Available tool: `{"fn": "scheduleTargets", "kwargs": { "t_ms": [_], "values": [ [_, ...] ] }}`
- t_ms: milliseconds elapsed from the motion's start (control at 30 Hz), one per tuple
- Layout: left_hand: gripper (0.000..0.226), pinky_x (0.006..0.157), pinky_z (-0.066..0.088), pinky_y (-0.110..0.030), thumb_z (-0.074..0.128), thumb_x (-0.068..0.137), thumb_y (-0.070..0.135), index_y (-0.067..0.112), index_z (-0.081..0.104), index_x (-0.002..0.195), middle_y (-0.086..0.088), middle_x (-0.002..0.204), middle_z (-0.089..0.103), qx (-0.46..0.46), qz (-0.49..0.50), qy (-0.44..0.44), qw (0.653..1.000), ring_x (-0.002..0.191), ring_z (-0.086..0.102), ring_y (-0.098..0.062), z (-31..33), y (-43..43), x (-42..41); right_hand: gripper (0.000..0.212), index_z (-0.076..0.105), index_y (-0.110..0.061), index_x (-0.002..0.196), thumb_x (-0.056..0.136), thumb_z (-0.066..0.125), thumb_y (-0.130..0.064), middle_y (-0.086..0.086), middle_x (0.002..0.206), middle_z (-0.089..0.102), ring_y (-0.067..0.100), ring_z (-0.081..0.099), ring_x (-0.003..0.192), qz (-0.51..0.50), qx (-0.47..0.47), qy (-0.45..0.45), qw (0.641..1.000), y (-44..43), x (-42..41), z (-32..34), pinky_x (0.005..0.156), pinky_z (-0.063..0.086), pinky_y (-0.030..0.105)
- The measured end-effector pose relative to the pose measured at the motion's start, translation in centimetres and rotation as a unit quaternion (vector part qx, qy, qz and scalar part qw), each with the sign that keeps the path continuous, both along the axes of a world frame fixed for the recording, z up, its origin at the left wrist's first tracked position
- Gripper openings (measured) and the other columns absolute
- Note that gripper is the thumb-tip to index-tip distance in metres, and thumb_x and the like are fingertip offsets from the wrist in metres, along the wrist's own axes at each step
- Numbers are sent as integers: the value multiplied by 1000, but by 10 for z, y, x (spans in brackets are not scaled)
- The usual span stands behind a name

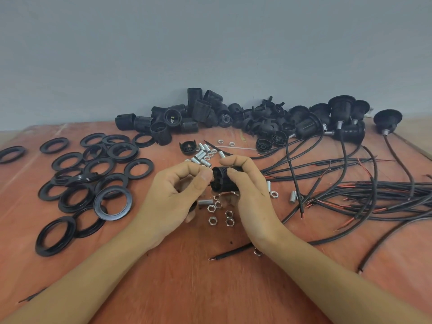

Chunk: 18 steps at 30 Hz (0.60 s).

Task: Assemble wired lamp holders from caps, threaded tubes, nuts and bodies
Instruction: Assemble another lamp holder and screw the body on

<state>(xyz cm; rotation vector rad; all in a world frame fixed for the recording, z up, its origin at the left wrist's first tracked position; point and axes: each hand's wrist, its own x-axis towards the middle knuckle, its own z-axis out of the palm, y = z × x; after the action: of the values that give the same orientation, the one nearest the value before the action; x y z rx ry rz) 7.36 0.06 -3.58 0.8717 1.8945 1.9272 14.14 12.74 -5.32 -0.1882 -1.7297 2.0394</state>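
The right hand [247, 187] grips a black ribbed plastic lamp-holder body [224, 182] above the reddish wooden table [210, 288], its axis lying sideways. At its left end the left hand [177, 190] pinches a small dark piece [208, 183], perhaps wire.

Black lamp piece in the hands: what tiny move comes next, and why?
Probably the left hand feeds its pinched part, hidden from view, into the black ribbed plastic lamp body: the right hand grips it sideways, its end facing the left hand.

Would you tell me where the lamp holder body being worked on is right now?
In the head view, the lamp holder body is at centre, held in the right hand, with the left hand at its left end, above loose nuts.
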Motion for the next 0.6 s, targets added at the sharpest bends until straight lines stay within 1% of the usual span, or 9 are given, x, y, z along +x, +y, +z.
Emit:
{"fn": "scheduleTargets", "kwargs": {
  "t_ms": [67, 100, 233, 300, 367, 433, 500, 533, 600],
  "values": [
    [26, 35, 33, -19, 63, 73, 52, 27, 71, 71, -12, 61, 47, 3, 9, 3, 1000, 38, 35, -9, 0, 0, 0, 19, 62, -25, 98, 87, 47, -25, -2, 97, 65, 13, 59, 90, -2, 4, -4, 1000, -1, 0, -1, 74, 47, 28],
    [26, 35, 33, -20, 63, 73, 52, 27, 71, 70, -10, 60, 47, 5, 15, 4, 1000, 38, 35, -9, 0, 0, 0, 20, 62, -25, 98, 85, 47, -26, -1, 98, 65, 14, 59, 89, 0, 2, -5, 1000, -2, 0, -2, 73, 47, 27],
    [21, 34, 32, -18, 65, 75, 46, 27, 71, 68, -7, 58, 46, 9, 24, 11, 1000, 37, 35, -8, 0, 0, 0, 20, 64, -29, 94, 84, 47, -25, -9, 90, 66, 10, 60, 86, 13, -17, 6, 1000, -2, -1, -2, 71, 48, 23],
    [21, 34, 31, -18, 65, 75, 45, 26, 71, 69, -6, 58, 48, 11, 33, 1, 999, 37, 36, -7, -1, 1, 1, 22, 66, -31, 89, 82, 46, -23, -12, 86, 67, 11, 61, 84, 22, -42, 12, 999, -3, -2, -2, 67, 48, 22],
    [22, 34, 31, -18, 63, 82, 41, 25, 70, 68, -4, 58, 51, 7, 43, -16, 999, 39, 38, -7, -1, 2, 1, 24, 67, -33, 86, 81, 45, -22, -11, 83, 68, 12, 62, 83, 26, -50, 13, 998, -3, -2, -2, 65, 48, 21],
    [26, 33, 31, -19, 58, 92, 33, 26, 68, 68, 1, 59, 54, 4, 40, -25, 999, 42, 41, -7, -2, 2, 0, 26, 67, -36, 84, 81, 45, -23, -10, 86, 68, 10, 62, 83, 26, -37, 11, 999, -3, -2, -2, 66, 48, 21],
    [24, 34, 33, -19, 56, 91, 36, 28, 67, 71, 5, 63, 57, 6, 31, -12, 999, 47, 46, -7, 0, 1, 0, 27, 67, -38, 83, 82, 45, -23, -9, 87, 67, 8, 61, 81, 30, -29, 11, 999, -3, -1, -1, 65, 48, 21],
    [22, 34, 34, -20, 55, 89, 38, 29, 68, 73, 6, 65, 58, 8, 28, -2, 1000, 50, 48, -9, 0, 0, 1, 27, 67, -37, 83, 82, 44, -23, -8, 87, 67, 8, 61, 81, 31, -28, 12, 999, -3, -1, 0, 64, 48, 21],
    [21, 35, 36, -21, 56, 90, 39, 31, 70, 78, 7, 67, 57, 12, 23, 15, 1000, 56, 47, -19, 1, -1, 2, 25, 66, -34, 86, 82, 44, -23, -4, 88, 66, 10, 60, 81, 29, -26, 12, 999, -3, -1, 0, 66, 47, 24]
  ]
}}
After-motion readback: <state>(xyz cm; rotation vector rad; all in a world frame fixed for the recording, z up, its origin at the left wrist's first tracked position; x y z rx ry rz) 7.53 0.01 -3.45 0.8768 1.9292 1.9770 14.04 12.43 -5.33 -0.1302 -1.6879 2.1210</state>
